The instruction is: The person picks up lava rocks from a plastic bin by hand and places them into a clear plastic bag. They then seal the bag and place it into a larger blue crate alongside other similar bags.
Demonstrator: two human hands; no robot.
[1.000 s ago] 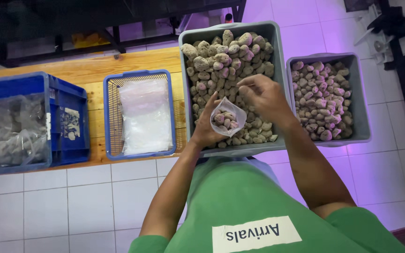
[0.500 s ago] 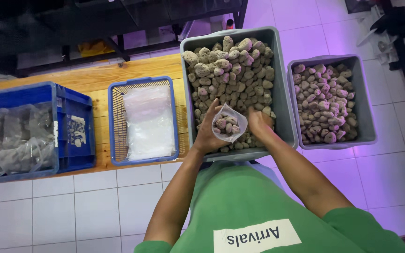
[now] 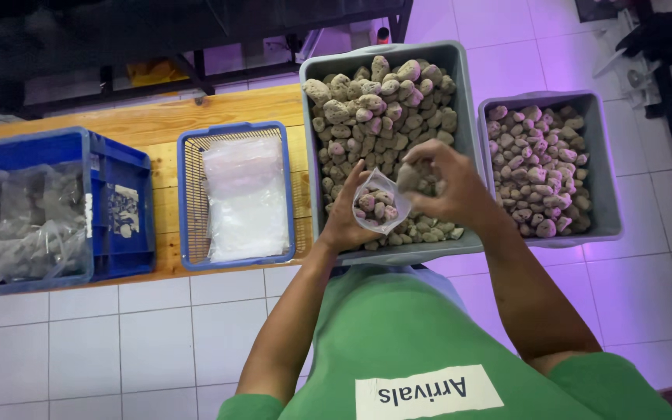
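My left hand (image 3: 345,224) holds a small clear plastic bag (image 3: 379,208) open, with several porous stones in it, over the near end of a large grey bin (image 3: 464,132) heaped with the same stones. My right hand (image 3: 449,187) is just right of the bag, its fingers closed on one grey stone (image 3: 409,177) at the bag's mouth. Both arms reach out from a green apron with a white label.
A second, smaller grey bin (image 3: 604,163) of pinkish stones stands to the right. Left of the big bin, a blue mesh basket (image 3: 190,198) holds clear bags, and a blue crate (image 3: 114,206) holds filled bags. These two rest on a wooden board (image 3: 157,117) on white tiles.
My right hand went down to the stones at the bin's near edge and has come back up to the bag's mouth with a stone. The left hand kept the bag in place.
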